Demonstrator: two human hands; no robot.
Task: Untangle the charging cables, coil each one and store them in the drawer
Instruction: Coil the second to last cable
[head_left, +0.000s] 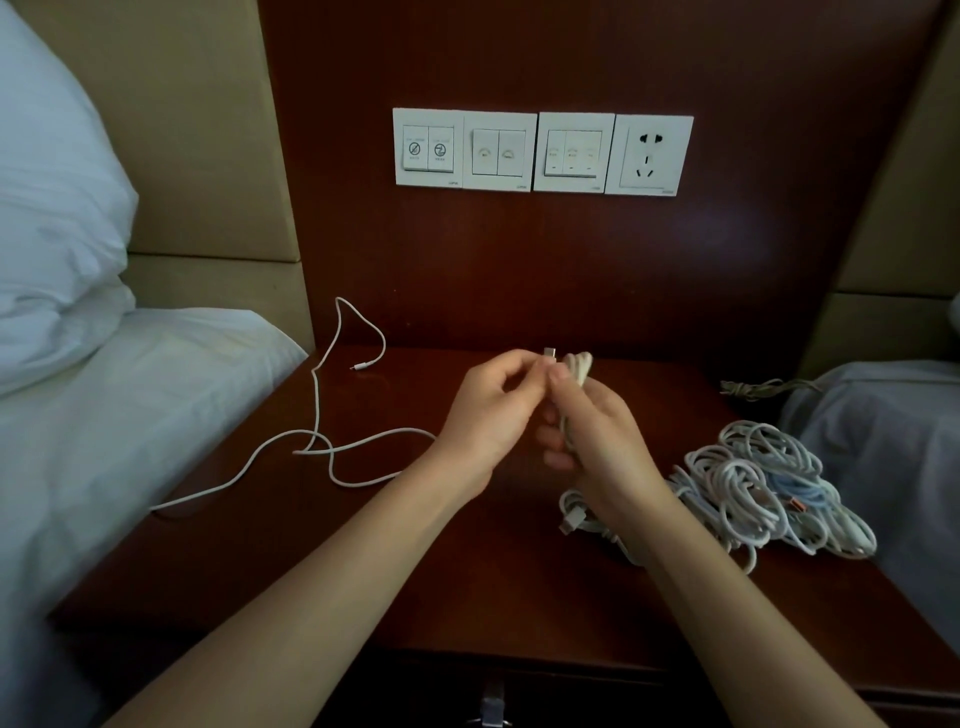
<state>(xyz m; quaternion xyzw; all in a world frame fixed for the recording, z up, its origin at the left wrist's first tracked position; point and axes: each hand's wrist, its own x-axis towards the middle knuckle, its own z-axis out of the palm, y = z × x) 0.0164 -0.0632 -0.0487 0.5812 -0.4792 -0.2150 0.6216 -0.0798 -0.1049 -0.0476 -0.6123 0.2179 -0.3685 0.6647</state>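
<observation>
The right hand (597, 431) grips 1 part-wound white coil (577, 371); the left hand (488, 410) pinches its plug end. A tangled pile (753, 493) and a loose cable (322, 452) await; nothing seems stored.

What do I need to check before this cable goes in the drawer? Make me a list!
1. Coil held firmly: the right hand grips the coiled cable. Ok.
2. End tucked in: the left hand pinches the connector, which sticks up above the coil. Not ok.
3. Coil free of the tangled pile: hidden behind the right wrist. Cannot tell.
4. Open drawer: its front looks shut. Not ok.
5. Other cables done: the loose cable lies uncoiled on the nightstand. Not ok.
</observation>
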